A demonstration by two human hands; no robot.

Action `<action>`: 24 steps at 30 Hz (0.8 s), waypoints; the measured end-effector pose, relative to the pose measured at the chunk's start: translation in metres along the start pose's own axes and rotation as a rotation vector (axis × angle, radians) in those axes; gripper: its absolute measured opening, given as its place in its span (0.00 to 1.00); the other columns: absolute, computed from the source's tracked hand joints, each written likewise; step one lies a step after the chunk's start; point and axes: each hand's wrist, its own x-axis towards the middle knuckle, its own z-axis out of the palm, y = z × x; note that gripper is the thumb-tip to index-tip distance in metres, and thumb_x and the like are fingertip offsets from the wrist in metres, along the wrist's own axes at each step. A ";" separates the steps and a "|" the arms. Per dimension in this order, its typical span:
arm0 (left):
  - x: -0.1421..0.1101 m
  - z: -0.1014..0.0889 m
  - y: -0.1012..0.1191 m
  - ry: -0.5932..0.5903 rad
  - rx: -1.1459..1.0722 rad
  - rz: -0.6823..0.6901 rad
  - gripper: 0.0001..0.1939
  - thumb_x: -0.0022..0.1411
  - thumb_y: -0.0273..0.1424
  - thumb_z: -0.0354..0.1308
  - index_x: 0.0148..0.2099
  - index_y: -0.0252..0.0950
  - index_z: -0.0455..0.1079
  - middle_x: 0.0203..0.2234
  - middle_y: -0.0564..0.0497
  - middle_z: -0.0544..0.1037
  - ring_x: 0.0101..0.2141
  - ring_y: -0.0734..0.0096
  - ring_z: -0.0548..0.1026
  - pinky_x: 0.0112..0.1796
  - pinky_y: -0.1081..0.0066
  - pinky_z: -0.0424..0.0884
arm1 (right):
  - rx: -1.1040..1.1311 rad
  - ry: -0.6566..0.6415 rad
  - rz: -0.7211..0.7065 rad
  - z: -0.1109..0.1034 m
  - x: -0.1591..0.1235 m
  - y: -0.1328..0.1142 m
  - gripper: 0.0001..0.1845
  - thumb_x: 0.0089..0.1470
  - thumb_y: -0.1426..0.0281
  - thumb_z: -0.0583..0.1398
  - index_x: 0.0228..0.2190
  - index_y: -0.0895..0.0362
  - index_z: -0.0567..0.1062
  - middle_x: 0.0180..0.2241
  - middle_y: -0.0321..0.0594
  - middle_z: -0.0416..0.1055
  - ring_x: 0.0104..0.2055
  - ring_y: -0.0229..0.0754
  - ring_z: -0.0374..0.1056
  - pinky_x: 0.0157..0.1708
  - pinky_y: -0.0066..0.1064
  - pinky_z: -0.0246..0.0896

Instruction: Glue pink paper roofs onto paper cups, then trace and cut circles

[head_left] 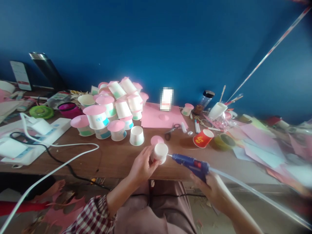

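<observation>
My left hand (143, 164) is closed around a small white paper cup (161, 151) above the front of the brown table. In my right hand (213, 185) is a blue hot glue gun (190, 163), its nozzle close to the cup's right side near the rim; I cannot tell whether it touches. A long clear glue stick (243, 182) sticks out of the gun's back. Just behind the held cup lies a round pink paper piece (157, 140). Another white paper cup (136, 136) stands to the left of it.
At the left rises a pile of paper cups with pink paper discs (117, 104). Scissors (172, 130) lie by a pink sheet (151, 118). A red cup (203, 138) and loose paper (258, 139) are at the right. A power strip (58, 131) with cables occupies the left front.
</observation>
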 end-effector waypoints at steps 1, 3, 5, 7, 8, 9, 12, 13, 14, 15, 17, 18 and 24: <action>0.000 0.000 0.000 -0.003 0.003 -0.001 0.26 0.56 0.31 0.58 0.57 0.39 0.60 0.49 0.44 0.70 0.48 0.59 0.70 0.47 0.61 0.68 | -0.002 0.010 -0.001 0.000 0.000 0.000 0.20 0.59 0.57 0.50 0.20 0.54 0.64 0.18 0.36 0.65 0.21 0.40 0.63 0.21 0.30 0.58; 0.000 0.000 0.000 -0.006 0.011 -0.005 0.25 0.56 0.31 0.58 0.57 0.39 0.60 0.49 0.44 0.70 0.48 0.59 0.70 0.46 0.62 0.68 | -0.009 0.031 -0.004 0.001 0.002 0.001 0.20 0.59 0.57 0.50 0.21 0.55 0.64 0.18 0.36 0.65 0.21 0.40 0.63 0.22 0.30 0.59; 0.000 0.000 0.000 -0.003 0.015 -0.004 0.26 0.56 0.31 0.58 0.57 0.39 0.60 0.49 0.44 0.70 0.48 0.59 0.70 0.46 0.62 0.68 | -0.010 0.035 -0.013 0.003 0.002 0.002 0.19 0.59 0.57 0.50 0.23 0.55 0.66 0.19 0.37 0.67 0.22 0.41 0.65 0.23 0.30 0.60; 0.000 0.001 -0.001 0.003 0.012 0.003 0.27 0.56 0.32 0.59 0.57 0.38 0.59 0.49 0.43 0.71 0.48 0.59 0.70 0.46 0.62 0.68 | -0.017 0.031 -0.019 0.006 0.001 0.003 0.19 0.59 0.57 0.50 0.24 0.56 0.67 0.20 0.38 0.68 0.23 0.41 0.65 0.24 0.31 0.61; 0.000 0.001 -0.001 0.006 0.010 0.007 0.27 0.56 0.32 0.59 0.57 0.38 0.59 0.49 0.43 0.71 0.48 0.59 0.70 0.46 0.62 0.68 | -0.022 0.033 -0.020 0.006 0.000 0.003 0.19 0.59 0.57 0.51 0.24 0.56 0.67 0.20 0.38 0.68 0.23 0.41 0.65 0.24 0.30 0.61; 0.000 0.001 -0.002 0.008 0.008 0.009 0.26 0.56 0.31 0.59 0.57 0.38 0.59 0.49 0.43 0.71 0.48 0.59 0.70 0.46 0.62 0.68 | -0.025 0.036 -0.020 0.007 0.000 0.002 0.19 0.59 0.57 0.51 0.23 0.56 0.67 0.20 0.38 0.68 0.22 0.41 0.65 0.23 0.30 0.61; 0.000 0.001 -0.002 0.016 0.009 0.008 0.26 0.56 0.31 0.59 0.56 0.38 0.60 0.48 0.44 0.71 0.48 0.60 0.70 0.46 0.62 0.68 | -0.016 0.064 -0.030 0.007 -0.001 0.001 0.19 0.59 0.58 0.51 0.23 0.56 0.67 0.19 0.37 0.67 0.22 0.41 0.65 0.22 0.30 0.60; 0.000 0.001 -0.001 0.017 0.009 0.008 0.25 0.56 0.32 0.59 0.56 0.38 0.60 0.48 0.44 0.71 0.48 0.60 0.70 0.46 0.62 0.68 | -0.008 0.073 -0.036 0.007 -0.001 0.001 0.19 0.59 0.58 0.51 0.23 0.56 0.67 0.19 0.37 0.67 0.22 0.41 0.65 0.22 0.29 0.60; 0.000 0.001 -0.001 0.017 0.009 0.008 0.26 0.56 0.32 0.59 0.56 0.38 0.60 0.48 0.44 0.71 0.48 0.60 0.70 0.46 0.62 0.68 | 0.000 0.079 -0.040 0.007 0.000 0.000 0.19 0.58 0.58 0.51 0.23 0.56 0.67 0.19 0.37 0.67 0.21 0.41 0.65 0.22 0.29 0.60; 0.000 0.001 -0.001 0.017 0.010 0.008 0.26 0.56 0.32 0.59 0.56 0.38 0.60 0.49 0.44 0.71 0.48 0.59 0.70 0.47 0.61 0.68 | 0.008 0.081 -0.039 0.007 0.000 -0.001 0.19 0.58 0.58 0.51 0.22 0.56 0.67 0.19 0.37 0.67 0.21 0.41 0.65 0.22 0.30 0.60; -0.001 0.001 -0.001 0.021 0.008 0.005 0.26 0.55 0.32 0.59 0.56 0.38 0.60 0.49 0.43 0.71 0.48 0.59 0.70 0.47 0.61 0.68 | 0.036 0.062 -0.025 0.007 0.001 -0.002 0.18 0.58 0.59 0.52 0.22 0.56 0.67 0.18 0.37 0.67 0.21 0.40 0.64 0.22 0.30 0.60; -0.001 0.002 -0.001 0.024 0.008 -0.001 0.26 0.55 0.32 0.59 0.56 0.38 0.60 0.49 0.43 0.71 0.48 0.59 0.70 0.47 0.61 0.68 | 0.061 0.045 -0.014 0.006 0.000 -0.003 0.18 0.58 0.59 0.52 0.22 0.56 0.67 0.18 0.37 0.67 0.21 0.40 0.64 0.22 0.29 0.60; -0.001 0.002 -0.002 0.023 0.006 -0.012 0.25 0.56 0.32 0.60 0.55 0.40 0.60 0.49 0.44 0.71 0.49 0.59 0.70 0.48 0.60 0.67 | 0.254 0.076 0.047 0.001 -0.006 0.003 0.16 0.56 0.59 0.54 0.24 0.57 0.70 0.17 0.35 0.66 0.19 0.37 0.62 0.18 0.27 0.58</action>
